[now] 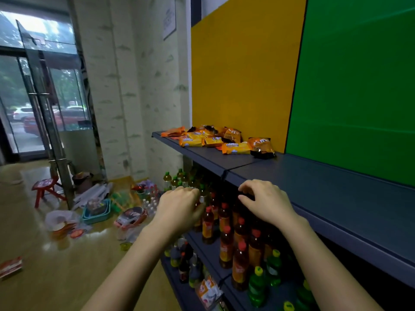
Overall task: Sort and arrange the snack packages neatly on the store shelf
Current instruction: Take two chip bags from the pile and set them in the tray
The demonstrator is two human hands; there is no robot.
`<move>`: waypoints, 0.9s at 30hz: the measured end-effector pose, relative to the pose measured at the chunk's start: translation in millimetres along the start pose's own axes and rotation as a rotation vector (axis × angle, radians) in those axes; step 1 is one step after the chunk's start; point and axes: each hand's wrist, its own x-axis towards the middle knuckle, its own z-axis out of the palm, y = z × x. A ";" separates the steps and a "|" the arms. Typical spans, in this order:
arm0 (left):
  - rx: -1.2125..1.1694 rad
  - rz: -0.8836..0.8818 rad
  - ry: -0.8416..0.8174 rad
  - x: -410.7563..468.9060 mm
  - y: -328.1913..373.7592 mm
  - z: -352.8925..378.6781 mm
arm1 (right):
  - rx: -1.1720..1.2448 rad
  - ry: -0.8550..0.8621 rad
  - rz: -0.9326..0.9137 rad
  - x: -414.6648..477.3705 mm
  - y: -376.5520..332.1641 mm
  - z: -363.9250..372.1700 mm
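The left hand shows only its back, its fingers bent down out of sight among the red-capped bottles, so I cannot tell if it grips anything. The right hand hovers at the front edge of the top shelf, fingers loosely bent, nothing visible in them. The snack packages lie jumbled at that shelf's far left end. A blue basket on the floor holds blurred items
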 end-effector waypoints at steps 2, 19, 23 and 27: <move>0.002 0.012 0.012 35.9 -14.8 17.1 | 0.004 0.022 0.021 37.8 6.9 13.3; -0.410 0.123 -0.023 299.2 -97.3 142.7 | -0.198 0.145 0.313 270.7 72.5 43.1; -0.468 0.190 0.027 359.9 -99.1 169.9 | -0.168 0.209 0.463 301.9 95.9 43.4; -0.572 0.225 -0.023 419.2 -102.9 195.0 | -0.088 0.248 0.624 330.5 124.9 51.0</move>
